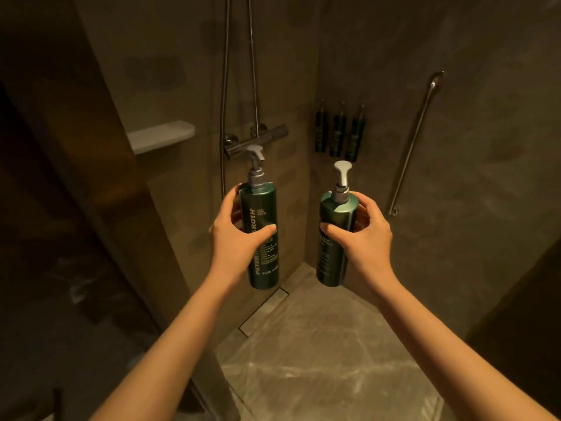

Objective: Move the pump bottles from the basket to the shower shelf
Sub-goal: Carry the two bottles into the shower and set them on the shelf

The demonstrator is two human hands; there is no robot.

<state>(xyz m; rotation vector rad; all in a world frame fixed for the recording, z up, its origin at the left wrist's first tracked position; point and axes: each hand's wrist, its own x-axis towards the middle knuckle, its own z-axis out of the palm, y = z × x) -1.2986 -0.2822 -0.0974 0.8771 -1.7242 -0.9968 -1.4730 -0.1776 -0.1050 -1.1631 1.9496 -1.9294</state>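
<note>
While both arms reach out over the shower floor (318, 360), each hand carries one dark green pump bottle in mid-air, upright and side by side, a little apart. The left hand (235, 238) wraps the left bottle (262, 238) around its middle, thumb across the front and fingers (233, 208) curled behind, clamped on the body; white lettering runs up this bottle's side. The right hand (364, 238) grips the right bottle (334, 241) the same way, thumb on the front, fingers closed around the far side near the shoulder. Both bottles have grey pump heads; the left one stands just in front of the mixer tap (258, 141), from which a hose (224, 86) and a rail rise up the wall. A pale shelf (161, 135) juts from the wall to the left, bare on top, well apart from the bottles. Three small dark bottles (338, 132) hang in a row on the right-hand wall, beside a slanted grab bar (416, 141). A long drain (264, 311) runs along the floor's edge.
</note>
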